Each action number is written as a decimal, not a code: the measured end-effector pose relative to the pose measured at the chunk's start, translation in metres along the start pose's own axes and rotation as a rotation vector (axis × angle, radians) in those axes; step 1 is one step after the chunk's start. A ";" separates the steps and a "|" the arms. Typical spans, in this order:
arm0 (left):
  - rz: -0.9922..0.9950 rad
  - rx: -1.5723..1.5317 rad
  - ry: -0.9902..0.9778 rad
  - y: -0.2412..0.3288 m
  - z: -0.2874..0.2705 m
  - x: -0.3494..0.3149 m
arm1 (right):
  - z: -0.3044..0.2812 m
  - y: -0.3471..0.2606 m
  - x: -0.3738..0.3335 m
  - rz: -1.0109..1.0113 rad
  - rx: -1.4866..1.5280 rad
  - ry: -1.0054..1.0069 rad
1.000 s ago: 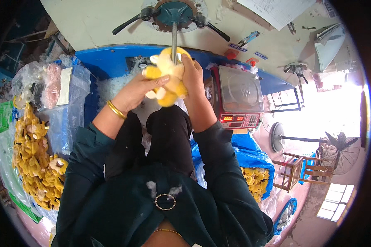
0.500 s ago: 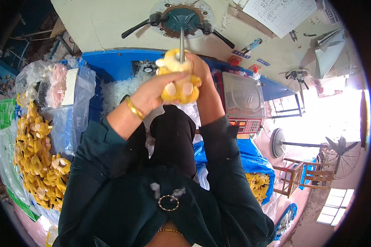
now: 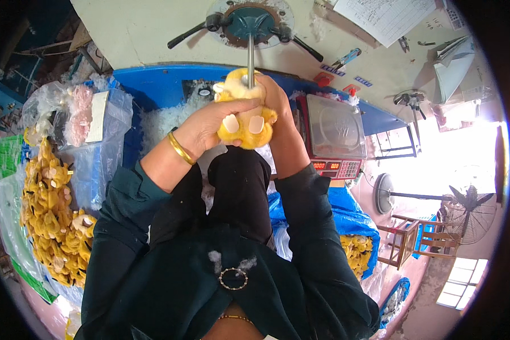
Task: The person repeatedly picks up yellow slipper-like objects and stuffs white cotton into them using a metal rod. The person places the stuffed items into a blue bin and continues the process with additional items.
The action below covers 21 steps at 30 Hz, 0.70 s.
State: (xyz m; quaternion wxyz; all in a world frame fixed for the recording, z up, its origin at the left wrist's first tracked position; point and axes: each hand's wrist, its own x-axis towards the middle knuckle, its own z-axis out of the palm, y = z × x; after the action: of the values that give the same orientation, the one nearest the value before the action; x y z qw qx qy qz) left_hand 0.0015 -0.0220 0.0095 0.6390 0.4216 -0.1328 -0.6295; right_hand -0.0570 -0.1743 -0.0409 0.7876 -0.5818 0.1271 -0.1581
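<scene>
Between my hands is a small yellow plush toy (image 3: 245,116) with a cream belly and two pale foot soles facing up. A metal tube (image 3: 251,56) from the machine's dark green nozzle head (image 3: 248,27) runs down into the toy's upper end. My left hand (image 3: 212,122) wraps the toy's left side, its thumb laid across the belly. My right hand (image 3: 275,97) grips the right and upper side; its fingertips are hidden behind the plush.
White stuffing fluff (image 3: 167,127) fills the blue bin below. A heap of yellow plush pieces (image 3: 54,215) lies left. To the right stand a red weighing scale (image 3: 337,127), a blue sack (image 3: 345,212) of more plush pieces and a fan (image 3: 467,214). Papers (image 3: 384,17) rest on the machine top.
The toy's lower end has tilted slightly, and its soles have shifted a little left and down. Both hands keep their hold, and the tube stays in the toy.
</scene>
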 end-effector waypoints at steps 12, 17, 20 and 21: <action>-0.024 0.016 0.052 -0.011 0.011 -0.023 | 0.021 -0.013 -0.037 0.017 0.060 0.143; -0.064 0.184 -0.042 -0.021 0.007 -0.040 | 0.028 -0.013 -0.071 0.063 0.012 0.420; -0.116 0.162 0.023 -0.035 -0.008 -0.053 | -0.028 0.004 -0.092 -0.014 -0.268 0.437; -0.131 0.152 0.031 -0.043 -0.024 -0.051 | -0.064 0.011 -0.093 -0.005 -0.257 0.522</action>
State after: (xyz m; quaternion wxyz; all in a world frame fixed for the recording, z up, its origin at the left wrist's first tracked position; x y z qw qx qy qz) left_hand -0.0204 0.0400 -0.0174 0.5646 0.4862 -0.1426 -0.6515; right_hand -0.1659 -0.1905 -0.0687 0.6477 -0.6169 0.3428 -0.2870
